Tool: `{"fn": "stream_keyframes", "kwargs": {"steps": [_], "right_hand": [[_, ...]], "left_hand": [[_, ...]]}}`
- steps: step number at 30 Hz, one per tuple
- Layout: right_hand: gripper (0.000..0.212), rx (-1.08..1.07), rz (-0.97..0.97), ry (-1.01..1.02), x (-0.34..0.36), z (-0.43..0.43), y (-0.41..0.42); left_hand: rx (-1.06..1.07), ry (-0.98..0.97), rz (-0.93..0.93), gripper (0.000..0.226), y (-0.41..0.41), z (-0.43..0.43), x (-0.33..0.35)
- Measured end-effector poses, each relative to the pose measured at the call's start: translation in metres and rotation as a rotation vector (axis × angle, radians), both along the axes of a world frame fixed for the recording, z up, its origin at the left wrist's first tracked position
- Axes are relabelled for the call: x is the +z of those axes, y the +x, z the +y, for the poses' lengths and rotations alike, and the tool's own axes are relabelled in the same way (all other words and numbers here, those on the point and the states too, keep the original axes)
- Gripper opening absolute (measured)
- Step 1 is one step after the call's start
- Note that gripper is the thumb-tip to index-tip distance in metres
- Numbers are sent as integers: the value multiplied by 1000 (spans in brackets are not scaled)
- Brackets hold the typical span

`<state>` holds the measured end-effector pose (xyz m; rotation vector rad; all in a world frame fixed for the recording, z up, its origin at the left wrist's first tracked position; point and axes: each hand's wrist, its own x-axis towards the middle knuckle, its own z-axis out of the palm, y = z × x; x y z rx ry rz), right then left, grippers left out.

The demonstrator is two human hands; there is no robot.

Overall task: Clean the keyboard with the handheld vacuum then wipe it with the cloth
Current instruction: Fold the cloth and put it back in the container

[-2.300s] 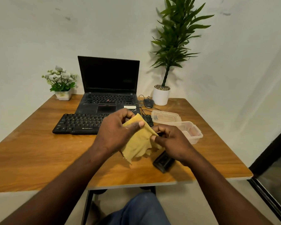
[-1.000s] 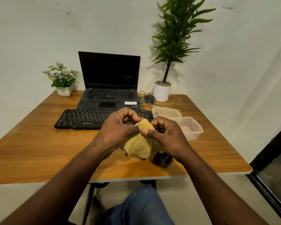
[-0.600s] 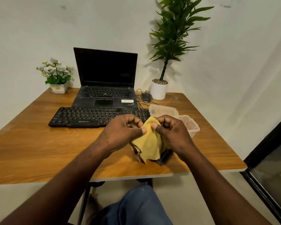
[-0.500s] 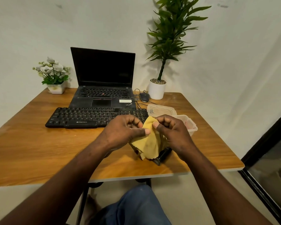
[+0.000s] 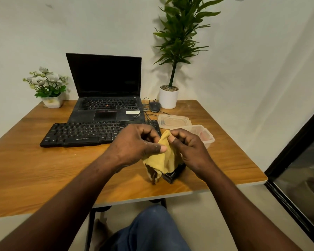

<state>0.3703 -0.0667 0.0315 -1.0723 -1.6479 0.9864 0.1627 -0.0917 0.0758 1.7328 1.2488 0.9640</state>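
The left grip point(image 5: 134, 142) and right grip point(image 5: 188, 149) each pinched the cloth point(image 5: 161, 160) at its top edge, above the counter point(image 5: 43, 169). The keyboard point(image 5: 83, 133) lay at 10 o'clock of them. The step likely called for a flat folded pad, wiped along the key rows.

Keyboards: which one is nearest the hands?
The standalone keyboard lying flat in front of the laptop; the left hand overlaps its right end in view. The laptop's built-in keys sit farther back.
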Motion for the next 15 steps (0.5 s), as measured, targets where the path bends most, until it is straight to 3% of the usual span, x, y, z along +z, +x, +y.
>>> {"fn": "stream_keyframes", "kwargs": {"steps": [5,10,13,15], "right_hand": [[46,91,-132,-130,-17,0,12],[19,27,-39,-93,-13,5,26],[7,13,-72,-123,-12,8,36],[8,5,42,-132,-9,8,43]], "left_hand": [[40,67,85,9,-2,3,5],[41,62,137,4,-7,9,8],[81,-15,-31,8,-5,15,8],[104,-67,-147,10,-2,21,6]]}}
